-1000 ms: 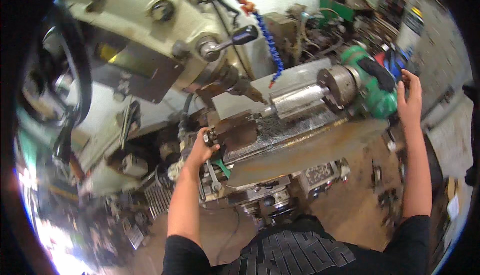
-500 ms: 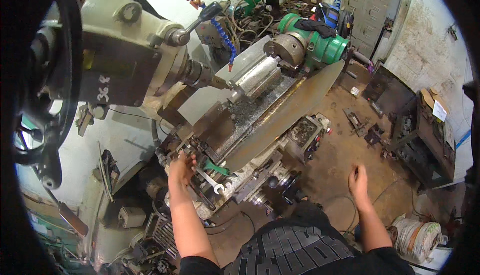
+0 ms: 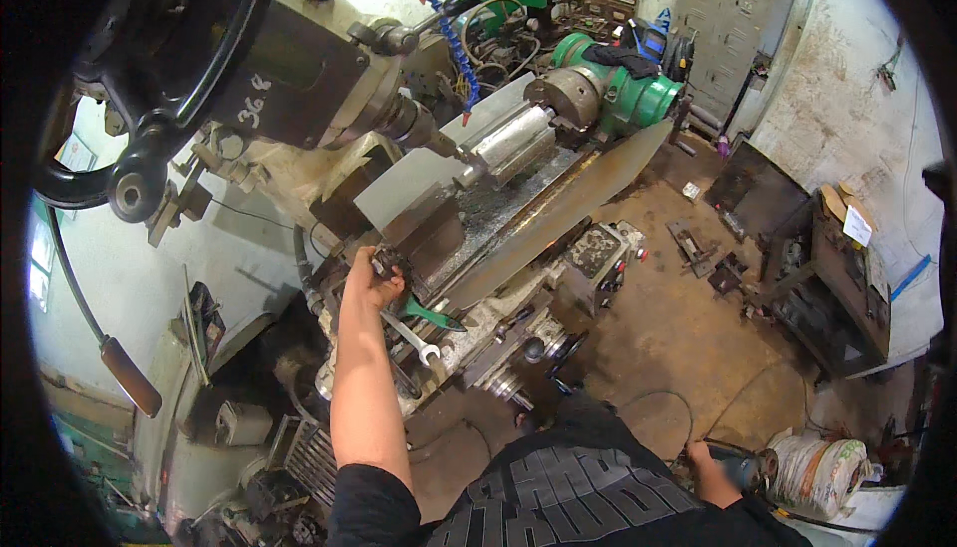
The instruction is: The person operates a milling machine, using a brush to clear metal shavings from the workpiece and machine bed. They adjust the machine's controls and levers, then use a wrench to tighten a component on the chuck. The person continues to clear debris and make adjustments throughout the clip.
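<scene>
Gripping a small dark handle (image 3: 387, 266) on the milling machine (image 3: 329, 79), the left hand (image 3: 367, 283) has its fingers curled shut; a wrench (image 3: 411, 336) lies just below. The right hand (image 3: 703, 459) is closed around a dark round tool (image 3: 743, 467) down near the floor.

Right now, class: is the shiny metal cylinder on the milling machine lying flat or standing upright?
Lying flat. The metal cylinder runs lengthwise along the machine table, one end held in the green dividing head.

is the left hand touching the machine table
Touching. The head view shows the left hand closed over a small dark knob or handle at the near end of the machine table, fingers wrapped round it with no gap.
</scene>
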A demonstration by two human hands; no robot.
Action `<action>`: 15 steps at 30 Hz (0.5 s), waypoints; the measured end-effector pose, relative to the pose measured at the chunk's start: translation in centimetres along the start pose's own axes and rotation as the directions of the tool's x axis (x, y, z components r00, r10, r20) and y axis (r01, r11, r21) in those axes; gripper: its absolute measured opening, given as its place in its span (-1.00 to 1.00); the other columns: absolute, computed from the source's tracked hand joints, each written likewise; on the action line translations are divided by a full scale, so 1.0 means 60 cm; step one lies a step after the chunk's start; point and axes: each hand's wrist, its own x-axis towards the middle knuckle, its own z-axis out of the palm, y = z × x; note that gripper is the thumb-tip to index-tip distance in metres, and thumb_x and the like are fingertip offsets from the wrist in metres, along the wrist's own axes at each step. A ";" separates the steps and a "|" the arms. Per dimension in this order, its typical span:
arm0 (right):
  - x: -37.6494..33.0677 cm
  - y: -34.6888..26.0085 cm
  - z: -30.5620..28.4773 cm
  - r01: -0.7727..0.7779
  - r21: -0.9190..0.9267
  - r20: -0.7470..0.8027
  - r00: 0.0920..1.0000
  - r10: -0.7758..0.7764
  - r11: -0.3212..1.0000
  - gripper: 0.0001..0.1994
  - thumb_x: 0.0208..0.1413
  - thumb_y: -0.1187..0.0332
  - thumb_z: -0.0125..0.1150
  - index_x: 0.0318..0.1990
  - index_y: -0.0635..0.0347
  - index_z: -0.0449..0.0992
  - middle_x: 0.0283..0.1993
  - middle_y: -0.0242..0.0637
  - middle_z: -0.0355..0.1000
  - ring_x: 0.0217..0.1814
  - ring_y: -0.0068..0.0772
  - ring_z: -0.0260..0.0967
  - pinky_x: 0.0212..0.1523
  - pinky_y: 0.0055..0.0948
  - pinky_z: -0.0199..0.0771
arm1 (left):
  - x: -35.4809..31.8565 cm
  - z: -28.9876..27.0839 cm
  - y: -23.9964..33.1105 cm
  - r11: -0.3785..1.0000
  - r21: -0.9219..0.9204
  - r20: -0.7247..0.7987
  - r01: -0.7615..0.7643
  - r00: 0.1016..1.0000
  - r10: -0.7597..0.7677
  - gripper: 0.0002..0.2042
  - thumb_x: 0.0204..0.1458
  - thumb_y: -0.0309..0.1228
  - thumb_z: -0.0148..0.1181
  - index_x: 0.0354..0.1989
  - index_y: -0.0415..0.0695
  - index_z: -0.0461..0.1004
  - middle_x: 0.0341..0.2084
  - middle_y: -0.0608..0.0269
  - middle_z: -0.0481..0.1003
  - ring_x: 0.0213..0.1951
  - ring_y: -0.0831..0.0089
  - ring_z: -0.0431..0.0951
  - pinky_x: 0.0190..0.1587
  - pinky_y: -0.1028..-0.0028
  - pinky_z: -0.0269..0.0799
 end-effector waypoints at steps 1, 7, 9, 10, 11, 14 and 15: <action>0.008 0.017 0.005 -0.003 0.016 0.014 1.000 0.003 1.000 -0.75 0.26 0.30 0.11 -0.07 0.32 0.47 -0.36 -0.10 0.48 -0.39 -0.06 0.53 -0.43 -0.05 0.54 | 0.004 -0.005 -0.009 0.995 0.015 0.029 -0.094 0.995 0.094 -0.74 0.20 -0.11 0.11 -0.24 -0.06 0.41 -0.42 0.19 0.44 -0.48 0.33 0.37 -0.48 0.33 0.21; 0.037 0.006 0.018 0.022 0.010 0.159 0.987 -0.024 1.000 -0.73 0.32 0.23 0.10 -0.07 0.29 0.49 -0.32 -0.12 0.51 -0.38 -0.05 0.55 -0.46 -0.06 0.48 | 0.001 -0.020 -0.014 0.983 0.090 0.111 -0.159 0.983 0.149 -0.77 0.24 -0.08 0.14 -0.18 0.06 0.48 -0.35 0.32 0.55 -0.33 0.36 0.50 -0.40 0.37 0.31; 0.012 -0.026 0.024 0.016 0.047 0.124 0.992 -0.022 0.999 -0.76 0.32 0.25 0.08 -0.06 0.25 0.48 -0.30 -0.17 0.50 -0.39 -0.13 0.55 -0.47 -0.14 0.45 | -0.002 -0.012 0.006 0.993 0.096 0.039 -0.068 0.997 0.064 -0.79 0.15 -0.12 0.19 -0.22 0.05 0.46 -0.34 0.32 0.52 -0.27 0.30 0.45 -0.31 0.24 0.29; -0.003 -0.044 0.029 0.004 0.059 0.122 0.992 -0.011 0.998 -0.78 0.31 0.28 0.05 -0.05 0.23 0.47 -0.30 -0.21 0.49 -0.40 -0.18 0.54 -0.45 -0.18 0.44 | -0.001 -0.004 0.018 0.994 0.101 -0.071 -0.040 0.996 0.047 -0.80 0.12 -0.13 0.21 -0.24 0.05 0.46 -0.35 0.32 0.51 -0.26 0.28 0.43 -0.29 0.19 0.27; -0.018 -0.057 0.034 0.008 0.088 0.123 0.992 -0.019 0.996 -0.79 0.30 0.30 0.03 -0.05 0.21 0.46 -0.30 -0.26 0.48 -0.42 -0.24 0.53 -0.44 -0.23 0.43 | 0.004 0.006 0.028 0.999 0.024 -0.108 0.032 0.994 -0.030 -0.84 0.11 -0.19 0.17 -0.30 0.03 0.44 -0.36 0.30 0.47 -0.25 0.26 0.36 -0.27 0.15 0.24; -0.048 -0.079 0.051 -0.009 -0.118 0.169 0.985 0.029 0.993 -0.75 0.36 0.22 0.01 -0.07 0.21 0.48 -0.27 -0.25 0.51 -0.37 -0.25 0.57 -0.44 -0.23 0.42 | 0.034 0.038 0.040 0.989 0.092 -0.314 0.111 0.946 -0.077 -0.88 0.12 -0.24 0.11 -0.35 0.02 0.43 -0.39 0.28 0.45 -0.30 0.27 0.36 -0.29 0.15 0.23; -0.051 -0.081 0.059 -0.044 -0.130 0.178 0.982 0.067 0.991 -0.71 0.36 0.18 0.00 -0.02 0.22 0.48 -0.25 -0.23 0.53 -0.33 -0.24 0.60 -0.46 -0.27 0.43 | 0.042 0.040 0.040 0.975 0.195 -0.310 0.104 0.950 -0.039 -0.89 0.12 -0.28 0.06 -0.38 0.00 0.42 -0.42 0.26 0.45 -0.33 0.28 0.36 -0.30 0.17 0.25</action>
